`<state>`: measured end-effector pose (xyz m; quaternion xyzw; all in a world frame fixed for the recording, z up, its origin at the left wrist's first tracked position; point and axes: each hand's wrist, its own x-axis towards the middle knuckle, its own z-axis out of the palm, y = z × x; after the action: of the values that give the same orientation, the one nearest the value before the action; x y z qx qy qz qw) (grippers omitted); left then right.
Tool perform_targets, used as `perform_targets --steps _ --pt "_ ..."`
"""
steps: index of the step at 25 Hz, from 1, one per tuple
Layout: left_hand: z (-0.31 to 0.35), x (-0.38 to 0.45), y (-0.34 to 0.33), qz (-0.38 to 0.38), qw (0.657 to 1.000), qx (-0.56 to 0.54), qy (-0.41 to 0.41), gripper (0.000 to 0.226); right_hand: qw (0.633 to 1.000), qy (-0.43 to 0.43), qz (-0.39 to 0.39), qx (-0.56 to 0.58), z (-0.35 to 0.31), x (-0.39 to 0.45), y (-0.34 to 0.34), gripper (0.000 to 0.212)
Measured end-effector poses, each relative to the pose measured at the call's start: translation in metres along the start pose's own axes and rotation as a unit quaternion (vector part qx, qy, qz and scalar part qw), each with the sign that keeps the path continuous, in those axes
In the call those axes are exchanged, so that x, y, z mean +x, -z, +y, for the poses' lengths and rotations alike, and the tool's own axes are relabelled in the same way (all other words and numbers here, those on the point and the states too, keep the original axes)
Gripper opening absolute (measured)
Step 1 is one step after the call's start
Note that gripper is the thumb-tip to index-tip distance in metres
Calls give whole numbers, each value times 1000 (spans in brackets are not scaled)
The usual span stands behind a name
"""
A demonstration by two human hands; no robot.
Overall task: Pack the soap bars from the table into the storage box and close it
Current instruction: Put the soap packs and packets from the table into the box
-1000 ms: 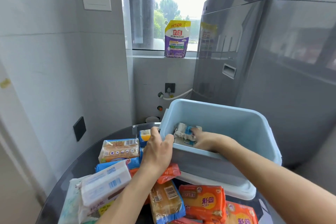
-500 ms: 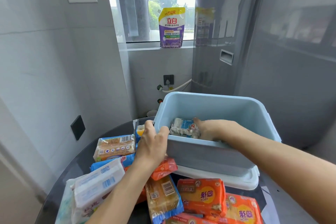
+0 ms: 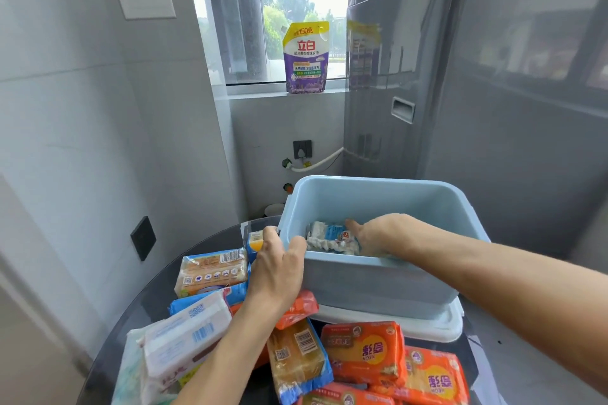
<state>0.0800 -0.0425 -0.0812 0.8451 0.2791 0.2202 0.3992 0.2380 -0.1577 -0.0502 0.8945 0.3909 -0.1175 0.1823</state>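
On the dark round table [image 3: 158, 299] I see wrapped soap bars heaped at the left: a white pack [image 3: 187, 335], a tan bar with a barcode [image 3: 212, 268], a yellow-tan one in blue-edged wrap [image 3: 297, 360], and orange packs [image 3: 367, 350] nearer me, some cut off by the lower edge. My left hand [image 3: 278, 276] curls over the near left corner of the pale blue storage box [image 3: 378, 279], gripping its rim. The box stands open on its white lid [image 3: 427, 327]. Inside, my right hand [image 3: 378, 235] rests on a white-and-blue soap bar [image 3: 329, 238]; its fingertips are hidden, so I cannot tell the grip.
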Motion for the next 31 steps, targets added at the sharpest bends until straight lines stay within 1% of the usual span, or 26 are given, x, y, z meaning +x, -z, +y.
perform_targets --steps 1,3,5,7,8,9,10,12,13,14,15,16,17,18,20,21,22,24,25,26,28,29,30,31 --pt "0 1 0 -9 1000 2 4 30 999 -6 -28 19 1 0 0 68" --pt "5 2 4 -18 997 -54 49 39 996 -9 -66 61 2 0 1 70" --pt "8 1 8 -18 993 -88 73 42 995 10 -51 84 0 -2 10 66" --pt "8 -3 15 -27 992 -87 90 46 992 35 -10 124 -8 -10 23 60" --pt "10 -4 17 -41 991 -91 94 49 984 29 29 173 -9 -17 28 61" --pt "9 -7 20 -57 989 -97 95 52 970 21 90 224 -12 -26 35 60" --pt "7 -8 25 -69 988 -102 90 56 948 17 172 269 -17 -35 40 55" --pt "4 -6 42 -69 993 -82 58 59 881 26 344 322 -35 -58 36 38" --pt "2 -4 55 -56 997 -44 28 55 845 52 416 331 -50 -71 27 31" --pt "-3 -2 69 -41 999 12 -6 48 817 81 468 328 -66 -86 15 27" --pt "-12 -3 85 -32 996 77 -33 42 796 111 500 322 -82 -98 4 23" --pt "-23 -7 100 -36 989 137 -45 39 791 138 506 316 -96 -107 -7 20" --pt "-37 -14 116 -64 979 190 -41 43 798 158 494 306 -106 -111 -16 17" --pt "-52 -24 129 -116 964 240 -25 56 815 170 471 292 -113 -113 -24 15" --pt "-79 -47 141 -214 925 314 18 91 844 176 423 277 -118 -110 -33 13" --pt "-90 -57 142 -227 915 332 18 98 854 180 403 276 -120 -107 -36 13" --pt "-97 -62 140 -213 918 335 2 97 863 184 385 272 -122 -106 -39 15" --pt "-97 -65 137 -167 926 336 -47 79 878 187 358 256 -124 -103 -45 18" --pt "-93 -66 137 -159 925 339 -63 69 884 189 347 251 -124 -103 -48 19" --pt "-90 -67 137 -173 923 337 -74 66 886 191 341 250 -124 -103 -50 19" --pt "-81 -73 133 -249 913 312 -81 73 883 190 341 260 -123 -104 -52 20" --pt "-76 -77 126 -293 901 309 -82 77 882 187 340 265 -122 -103 -53 20" --pt "-71 -82 117 -328 884 320 -92 75 883 187 338 267 -121 -103 -54 20" --pt "-67 -85 108 -351 866 340 -107 68 884 190 335 265 -122 -102 -56 20"
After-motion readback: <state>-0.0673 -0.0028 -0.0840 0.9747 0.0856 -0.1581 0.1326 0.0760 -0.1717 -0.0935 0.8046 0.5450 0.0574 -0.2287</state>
